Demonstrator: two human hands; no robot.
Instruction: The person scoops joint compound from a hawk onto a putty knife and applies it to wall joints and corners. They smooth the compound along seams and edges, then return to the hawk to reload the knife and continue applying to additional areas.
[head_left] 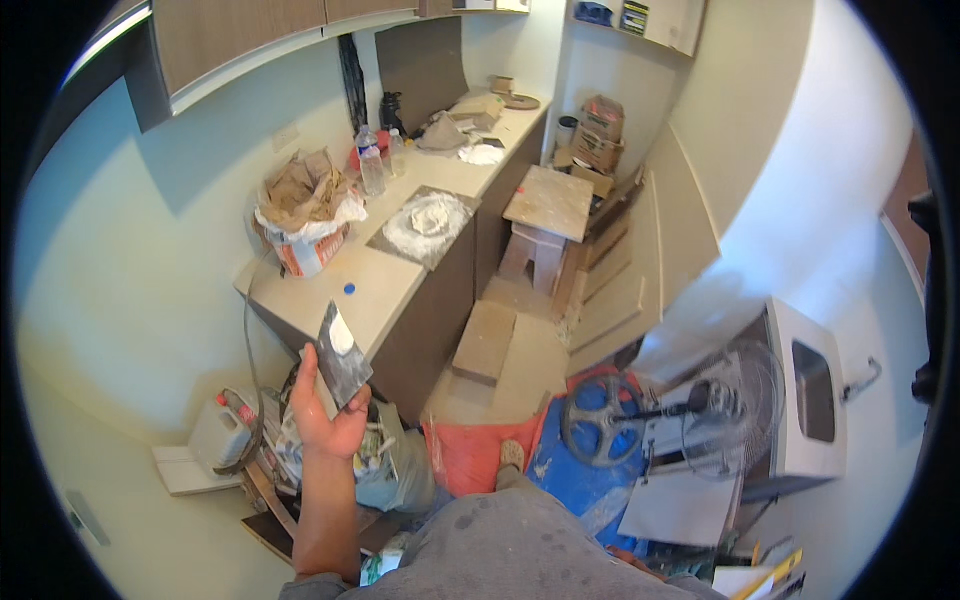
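My left hand point(334, 415) is raised near the close end of the counter, with thumb and fingers closed around a dark flat plate point(347, 376). The plate is tilted, and a smear of white paste point(341, 335) clings to its upper part. On the counter beyond lies a dark square board point(447, 257) bearing a mound of similar white paste point(431, 220). Of my right hand point(636, 562) only a small part seems to show beside my shirt at the lower edge; its fingers are hidden.
A counter point(392, 294) runs along the left, holding an open sack point(306, 230), plastic bottles point(372, 172) and a blue cap point(349, 289). Ahead stands a wooden stool point(549, 203). Right of my feet are a pedestal fan point(715, 420) and a sink unit point(828, 430). A white jug point(219, 436) sits lower left.
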